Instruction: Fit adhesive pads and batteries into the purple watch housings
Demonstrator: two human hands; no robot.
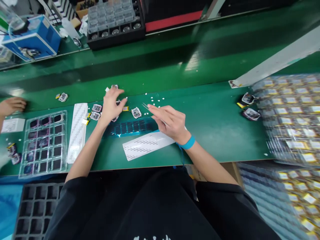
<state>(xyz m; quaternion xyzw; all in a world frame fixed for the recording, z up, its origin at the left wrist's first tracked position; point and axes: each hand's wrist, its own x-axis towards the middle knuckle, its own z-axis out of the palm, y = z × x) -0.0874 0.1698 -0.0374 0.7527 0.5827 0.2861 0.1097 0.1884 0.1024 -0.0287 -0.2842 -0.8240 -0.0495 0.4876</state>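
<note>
"What are you seeing at the left of your frame?"

"A co-worker's hand (13, 106) is resting at the left edge, and a clear tray (65, 146) of dark-faced pieces is lying at lower left. Next, a printed white strip (77, 133) is lying beside two white-framed units (95, 115) with yellow tabs."

"And your left hand (111, 103)?"

"It's hovering left of centre, over more units. Your thumb and fingers are spreading apart; whether they're touching a unit, you can't tell."

"What's showing in the middle?"

"A single unit (136, 112) is lying just right of that hand, its yellow tab pointing left. Small white bits (151, 100) are scattering around its right side. Blue film (132, 127) and a second printed strip (150, 145) are lying below."

"Your right hand (168, 121)?"

"It's gripping tweezers (145, 106) near the centre, fingers closing round them, tips pointing toward the single unit. A blue wristband (187, 143) is circling your wrist. Far right, two dark-edged units (251, 114) are lying beside stacked clear trays (290, 110)."
</note>
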